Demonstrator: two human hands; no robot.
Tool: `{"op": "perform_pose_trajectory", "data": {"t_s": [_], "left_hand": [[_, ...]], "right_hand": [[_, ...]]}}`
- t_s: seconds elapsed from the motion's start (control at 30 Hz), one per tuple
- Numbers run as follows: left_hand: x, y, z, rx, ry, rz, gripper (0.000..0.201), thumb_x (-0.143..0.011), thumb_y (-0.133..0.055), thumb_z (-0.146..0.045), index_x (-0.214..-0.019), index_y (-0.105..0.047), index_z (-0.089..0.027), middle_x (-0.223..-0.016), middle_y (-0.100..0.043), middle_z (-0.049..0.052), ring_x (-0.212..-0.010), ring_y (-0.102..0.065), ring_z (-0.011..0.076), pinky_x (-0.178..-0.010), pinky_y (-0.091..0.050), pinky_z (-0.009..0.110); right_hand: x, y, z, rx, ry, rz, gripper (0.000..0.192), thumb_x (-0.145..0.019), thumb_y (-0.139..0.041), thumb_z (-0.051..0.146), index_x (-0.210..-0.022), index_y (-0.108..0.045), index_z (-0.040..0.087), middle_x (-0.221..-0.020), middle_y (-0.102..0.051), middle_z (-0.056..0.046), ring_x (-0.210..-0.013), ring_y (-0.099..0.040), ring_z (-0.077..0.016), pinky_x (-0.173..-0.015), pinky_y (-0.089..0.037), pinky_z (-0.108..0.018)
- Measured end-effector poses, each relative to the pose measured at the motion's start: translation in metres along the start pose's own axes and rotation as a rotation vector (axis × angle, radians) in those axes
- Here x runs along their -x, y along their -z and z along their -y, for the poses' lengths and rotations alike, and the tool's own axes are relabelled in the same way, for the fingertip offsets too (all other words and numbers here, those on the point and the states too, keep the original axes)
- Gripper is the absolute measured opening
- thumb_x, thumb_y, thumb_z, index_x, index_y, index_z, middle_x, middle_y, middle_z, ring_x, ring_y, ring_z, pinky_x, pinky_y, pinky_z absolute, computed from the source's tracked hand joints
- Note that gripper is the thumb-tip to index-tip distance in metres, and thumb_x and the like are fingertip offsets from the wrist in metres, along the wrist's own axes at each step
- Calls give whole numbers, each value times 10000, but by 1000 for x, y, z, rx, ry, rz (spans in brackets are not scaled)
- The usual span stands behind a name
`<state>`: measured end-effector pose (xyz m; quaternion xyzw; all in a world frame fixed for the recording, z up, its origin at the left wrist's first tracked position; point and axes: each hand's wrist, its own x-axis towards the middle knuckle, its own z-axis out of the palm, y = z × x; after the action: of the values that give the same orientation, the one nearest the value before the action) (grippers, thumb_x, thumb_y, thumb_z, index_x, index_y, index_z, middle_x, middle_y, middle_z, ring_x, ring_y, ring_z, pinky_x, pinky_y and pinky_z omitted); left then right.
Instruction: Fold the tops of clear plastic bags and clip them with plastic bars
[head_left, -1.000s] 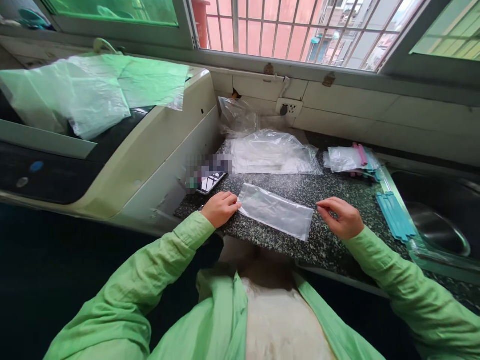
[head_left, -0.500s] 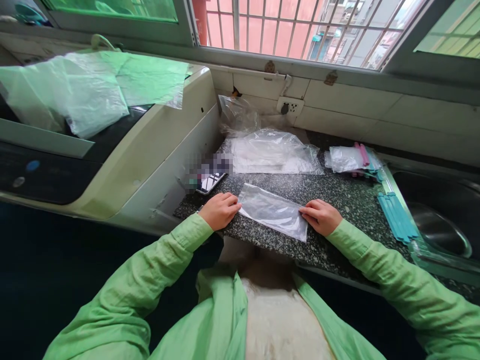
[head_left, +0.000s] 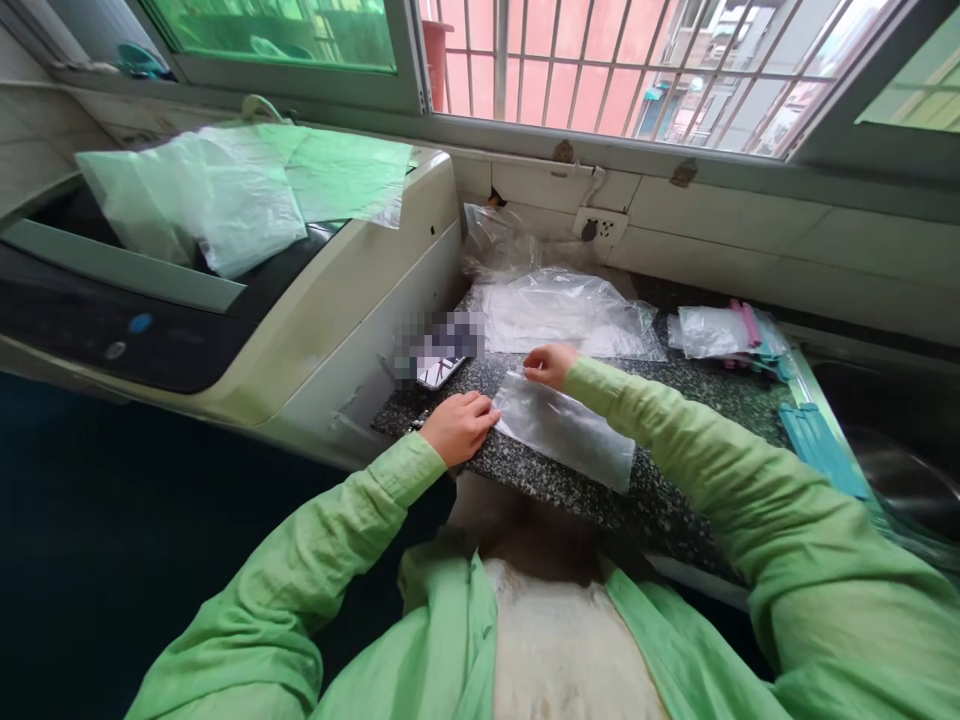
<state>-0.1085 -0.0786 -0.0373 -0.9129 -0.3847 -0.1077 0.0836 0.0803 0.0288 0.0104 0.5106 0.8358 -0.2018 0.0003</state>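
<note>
We see a big cream machine (head_left: pixel 330 300) filling the left side, boxy with rounded plastic edges and a dark glossy top panel. On it lie thin, crumpled green-tinted film sheets (head_left: pixel 247 190), limp and slightly cloudy. To its right runs the desk (head_left: pixel 675 400), a hard slab of black stone speckled with white, its front edge straight. Behind it rise pale smooth wall tiles with a small socket (head_left: pixel 598 227), and above them a window with thin metal bars. At the far right we make out the curved steel of a sink (head_left: pixel 907 480).

At the back of the desk a heap of clear bags (head_left: pixel 562 310) lies wrinkled and shiny. Further right sits a smaller clear pack (head_left: pixel 709 330) with pink and teal strips beside it, and nearer the sink a flat stack of long teal strips (head_left: pixel 821 450), straight and narrow.

Near the desk's front edge lies the bag (head_left: pixel 570 435), a clear rectangle of thin film, flat with faint creases, set at a slant. Our left hand (head_left: pixel 459 427), fingers curled together, presses on its left end. Our right hand (head_left: pixel 550 365), its loose green sleeve crossing over the bag, has its fingertips pressed together at the bag's upper left corner; whether they pinch the film we cannot tell. A small dark device (head_left: pixel 439 372) lies just left of that hand, partly blurred.
</note>
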Motion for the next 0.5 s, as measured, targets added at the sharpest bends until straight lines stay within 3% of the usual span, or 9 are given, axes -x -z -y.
{"op": "perform_pose_trajectory", "data": {"t_s": [0.2,0.5], "left_hand": [[3,-3,-2,26,54,-1,314,-810,-375,-232,-1042,-576,-162,-934,-549,97,-870,-460,196,-720,-377,324],[0,-5,-4,160,138,-76,265,-800,-414,-244,-939,-630,-177,-906,-551,86,-860,-473,188,-733,-397,327]], "right_hand": [[-25,-16,10,-88,-67,62,242,-694,-588,331,-796,-689,136,-699,-663,-46,-589,-538,-112,-502,-359,-203],[-22,-17,3,-291,-29,55,122,-635,-602,232,-639,-625,113,-465,-487,52,-434,-356,-33,-444,-299,-178]]}}
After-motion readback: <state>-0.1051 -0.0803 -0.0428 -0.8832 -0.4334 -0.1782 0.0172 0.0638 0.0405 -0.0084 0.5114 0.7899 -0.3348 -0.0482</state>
